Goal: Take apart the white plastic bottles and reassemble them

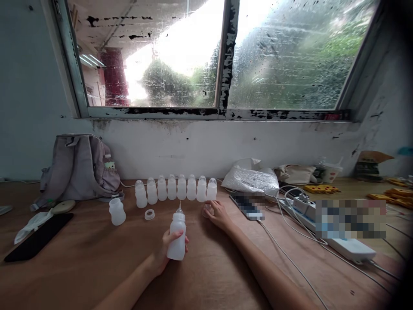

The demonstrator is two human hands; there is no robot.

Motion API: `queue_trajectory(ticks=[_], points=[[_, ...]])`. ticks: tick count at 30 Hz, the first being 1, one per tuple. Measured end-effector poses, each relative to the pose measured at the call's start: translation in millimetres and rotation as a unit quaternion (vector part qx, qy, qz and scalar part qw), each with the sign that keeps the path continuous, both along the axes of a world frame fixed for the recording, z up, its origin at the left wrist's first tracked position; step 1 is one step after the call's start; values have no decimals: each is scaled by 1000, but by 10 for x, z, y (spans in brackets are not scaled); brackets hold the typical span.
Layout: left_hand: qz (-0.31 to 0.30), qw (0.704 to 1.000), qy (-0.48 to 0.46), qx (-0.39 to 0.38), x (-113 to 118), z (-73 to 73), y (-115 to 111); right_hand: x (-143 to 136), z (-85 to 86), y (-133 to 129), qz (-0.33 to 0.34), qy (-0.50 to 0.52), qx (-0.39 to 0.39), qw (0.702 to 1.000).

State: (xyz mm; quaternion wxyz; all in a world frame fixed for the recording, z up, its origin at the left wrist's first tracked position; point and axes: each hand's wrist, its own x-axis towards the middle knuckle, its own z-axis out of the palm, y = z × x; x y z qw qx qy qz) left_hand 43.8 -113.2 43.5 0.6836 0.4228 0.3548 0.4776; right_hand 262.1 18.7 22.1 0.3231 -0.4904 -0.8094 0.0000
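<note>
My left hand (164, 249) is wrapped round a frosted white baby bottle (177, 243), held upright over the table with a clear nipple (180, 210) on its top. My right hand (219, 214) reaches forward to the table, its fingers closed on a clear cap (208, 210). Behind my hands stands a row of several capped baby bottles (171, 187). To the left, a bottle without a cap (117, 212) stands on its own. Between it and my left hand lies a white ring (149, 214).
A grey backpack (79, 168) leans by the wall at left, near a black flat object (40, 237). At right are a silver padded package (253, 178), a phone (247, 206) on a cable, and a white power strip (348, 249) with trailing cords. A window (222, 113) is above.
</note>
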Motion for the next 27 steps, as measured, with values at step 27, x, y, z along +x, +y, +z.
queue_trajectory(ticks=[27], points=[[47,905,340,253,62,45,-99,-808,443,-984,56,206,-131,968]])
